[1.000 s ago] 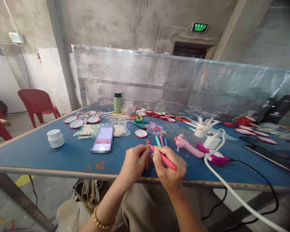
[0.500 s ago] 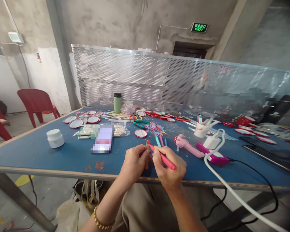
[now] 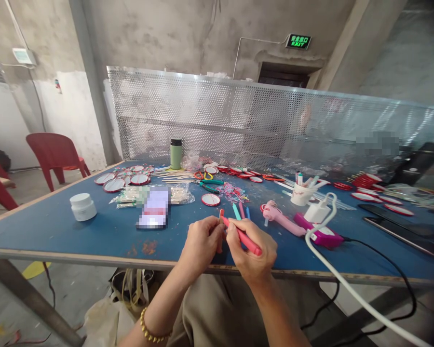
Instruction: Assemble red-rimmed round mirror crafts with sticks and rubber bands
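My right hand [image 3: 255, 248] is closed around a red marker pen [image 3: 251, 242], its tip pointing left toward my other hand. Pinched in my left hand [image 3: 202, 241] is a small wooden stick [image 3: 222, 213] with a red-orange end; most of it is hidden by the fingers. The pen tip is at the stick, though I cannot tell whether they touch. Just beyond my hands lie several coloured markers [image 3: 236, 211] and a round red-rimmed disc [image 3: 210, 199].
A phone [image 3: 154, 208] and a white jar [image 3: 83, 207] are to the left. On the right are a pink glue gun [image 3: 282, 219], a purple box [image 3: 320, 232] with cables, and a paper cup [image 3: 302, 193]. Pliers [image 3: 210, 186] and a green bottle [image 3: 176, 153] stand farther back.
My right hand and the red marker have shifted slightly left, closer to the stick. My left hand stays nearly still.
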